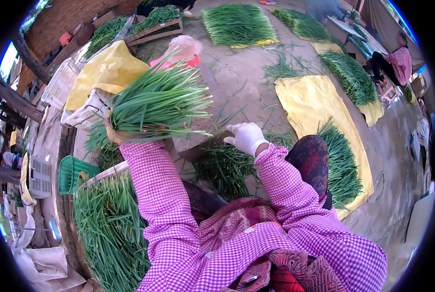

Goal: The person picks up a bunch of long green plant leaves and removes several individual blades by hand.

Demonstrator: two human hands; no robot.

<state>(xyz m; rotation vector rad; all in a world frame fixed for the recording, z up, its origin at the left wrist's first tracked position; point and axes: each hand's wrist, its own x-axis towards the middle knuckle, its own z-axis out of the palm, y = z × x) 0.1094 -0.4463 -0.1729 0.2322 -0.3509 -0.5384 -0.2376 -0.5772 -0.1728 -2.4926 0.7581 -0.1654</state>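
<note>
While my left hand (111,132) clasps a thick bunch of garlic chives (151,104) up at front left, some fingers hidden by leaves, the pale stem ends point rightward, probably to sit within my right hand's (248,138) reach. It hovers near them, white-gloved, fingers loosely parted, nothing visible between. Over right, a yellow sheet (307,97) underlies more chives (341,170), presumably keeping them off the floor (237,80). Lettering? None I can read.

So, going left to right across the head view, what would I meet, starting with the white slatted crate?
White slatted crate, green basket, left hand gripping a bunch of green stalks, white-gloved right hand, large yellow ground sheet, seated person in a pink top.
</note>
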